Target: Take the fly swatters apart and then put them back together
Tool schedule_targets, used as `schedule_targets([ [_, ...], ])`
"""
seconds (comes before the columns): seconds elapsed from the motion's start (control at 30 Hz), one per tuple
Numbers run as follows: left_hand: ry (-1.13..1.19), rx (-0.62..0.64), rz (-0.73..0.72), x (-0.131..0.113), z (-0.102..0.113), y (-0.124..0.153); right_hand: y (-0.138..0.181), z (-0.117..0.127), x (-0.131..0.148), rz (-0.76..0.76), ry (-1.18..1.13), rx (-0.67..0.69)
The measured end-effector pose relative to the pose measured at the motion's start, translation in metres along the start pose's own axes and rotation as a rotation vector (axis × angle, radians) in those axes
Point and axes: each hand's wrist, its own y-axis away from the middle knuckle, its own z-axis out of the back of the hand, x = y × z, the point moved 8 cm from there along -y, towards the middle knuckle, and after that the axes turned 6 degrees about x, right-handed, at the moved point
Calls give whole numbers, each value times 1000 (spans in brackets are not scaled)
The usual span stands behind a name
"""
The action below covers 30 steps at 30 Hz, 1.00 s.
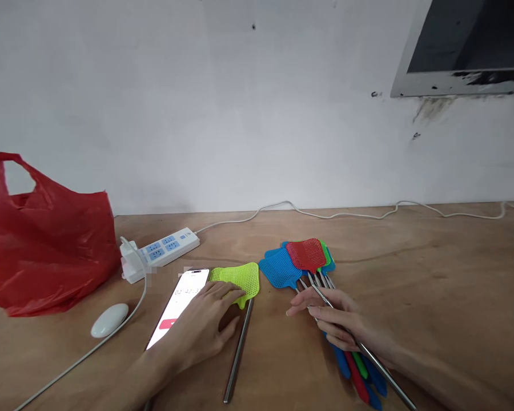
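My left hand (212, 319) lies over a yellow-green fly swatter (246, 278), its fingers stretched out across the mesh head. That swatter's metal shaft (239, 353) points toward me on the wooden table. In my right hand (336, 319) is a thin metal rod (381, 368), pinched between the fingers and slanting down to the lower right; whether it bears a swatter head I cannot tell. Beneath this hand lies a bundle of fly swatters, with a blue head (280, 268), a red head (306, 254) and a green edge showing. Their blue, red (356, 377) and green handles stick out below.
A phone (188, 294) with a lit timer lies partly under my left forearm. Farther left are a white mouse (110, 320), a power strip (169, 251) with a plugged-in cable, and a red plastic bag (51, 245). A white cord (334, 216) runs along the wall.
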Motion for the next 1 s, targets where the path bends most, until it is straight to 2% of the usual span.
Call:
schedule_targets([
  [0.1,-18,8,1,-3,2,2,0,1,0,12,-5,-10],
  [0.23,-49,83,24,-4,-2,2,1,-1,1,-6,17,2],
  [0.47,8,132,-7,-3,-8,3,2,0,-1,34,10,-14],
  [0.67,81,194,-103,-18,-7,3,1,0,-3,29,4,-19],
  [0.8,140,275,-272,-42,-9,6,2,5,0,50,-45,-123],
  [1.0,187,420,-461,-76,-18,15,7,24,10,157,-148,-397],
])
